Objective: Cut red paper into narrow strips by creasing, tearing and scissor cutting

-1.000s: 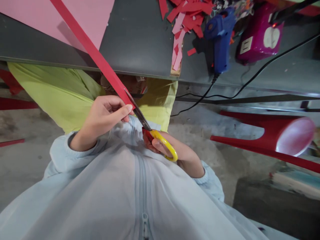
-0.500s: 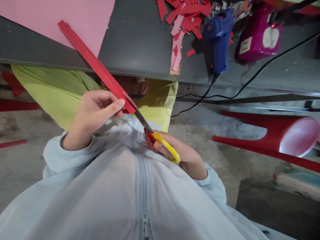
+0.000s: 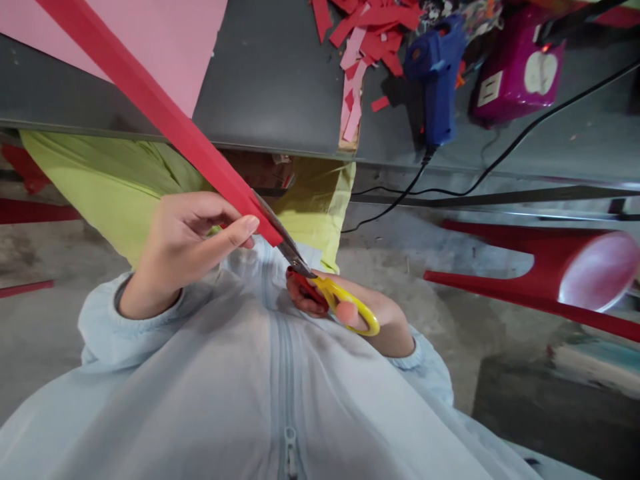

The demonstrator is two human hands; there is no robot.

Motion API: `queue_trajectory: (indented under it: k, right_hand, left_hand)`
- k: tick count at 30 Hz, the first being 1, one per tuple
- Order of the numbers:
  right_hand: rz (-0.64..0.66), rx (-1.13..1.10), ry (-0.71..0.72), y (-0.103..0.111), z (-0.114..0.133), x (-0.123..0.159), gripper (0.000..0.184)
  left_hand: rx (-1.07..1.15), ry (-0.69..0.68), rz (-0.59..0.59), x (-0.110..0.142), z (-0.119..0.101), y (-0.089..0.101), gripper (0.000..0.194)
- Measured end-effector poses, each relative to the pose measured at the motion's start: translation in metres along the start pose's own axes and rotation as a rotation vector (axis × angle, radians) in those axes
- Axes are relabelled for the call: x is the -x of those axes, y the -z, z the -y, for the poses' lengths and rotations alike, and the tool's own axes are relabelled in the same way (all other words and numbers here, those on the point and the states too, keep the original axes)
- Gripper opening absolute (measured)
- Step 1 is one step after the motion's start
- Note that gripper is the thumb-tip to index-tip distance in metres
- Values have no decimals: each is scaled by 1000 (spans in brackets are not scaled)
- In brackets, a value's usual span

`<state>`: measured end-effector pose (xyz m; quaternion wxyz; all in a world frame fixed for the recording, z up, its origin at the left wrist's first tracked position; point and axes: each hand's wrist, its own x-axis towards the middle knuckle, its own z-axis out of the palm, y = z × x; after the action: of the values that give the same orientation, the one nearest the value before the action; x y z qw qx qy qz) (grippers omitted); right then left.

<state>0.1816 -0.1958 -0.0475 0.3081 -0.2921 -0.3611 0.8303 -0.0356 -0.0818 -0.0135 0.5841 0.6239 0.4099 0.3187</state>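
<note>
Between thumb and fingers, my left hand point(image 3: 200, 247) pinches a long red paper strip point(image 3: 170, 120) near its lower end. The strip slants up to the left, across the table edge and past the top of the view. My right hand point(image 3: 350, 300) grips scissors point(image 3: 345, 297) with a yellow handle loop and a red one, my thumb through the yellow loop. The scissor blades lie along the strip's right edge, close to my left thumb. Part of the blades is hidden by the paper. Both hands are in front of my light blue jacket.
On the dark table point(image 3: 270, 87) lie a pink sheet point(image 3: 165, 53), red and pink paper scraps point(image 3: 375, 33), a blue glue gun point(image 3: 437, 80) and a purple box point(image 3: 520, 73) with a lit red light. Black cables point(image 3: 500, 170) trail rightward. A red stool point(image 3: 545, 273) lies at the right.
The red strip now reaches higher and looks wider, closer to the camera. My left hand has shifted slightly right and down. The scissors have moved down and right, with their handles wider apart.
</note>
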Motion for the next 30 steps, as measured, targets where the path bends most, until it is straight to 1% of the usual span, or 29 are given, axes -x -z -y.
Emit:
queue_trajectory:
  k: [4, 11, 16, 20, 23, 28, 30]
  right_hand:
    - [21, 17, 7, 0, 0, 0, 61]
    - [18, 79, 30, 4, -3, 1, 57]
    - [5, 211, 25, 5, -3, 0, 56]
    - [-19, 225, 38, 3, -4, -1, 57]
    - [-31, 218, 47, 3, -4, -2, 59]
    - [-22, 268, 59, 3, -2, -4, 59]
    - [-39, 263, 50, 2, -2, -4, 57]
  left_hand:
    - [-12, 5, -17, 2, -3, -3, 22]
    - [10, 7, -10, -3, 3, -2, 21]
    - [-31, 94, 14, -4, 5, -3, 15]
    - [-11, 158, 11, -4, 4, -5, 17]
    - [22, 171, -2, -4, 3, -5, 17]
    - [-14, 201, -11, -4, 1, -5, 18]
    - [-24, 203, -9, -4, 0, -5, 18]
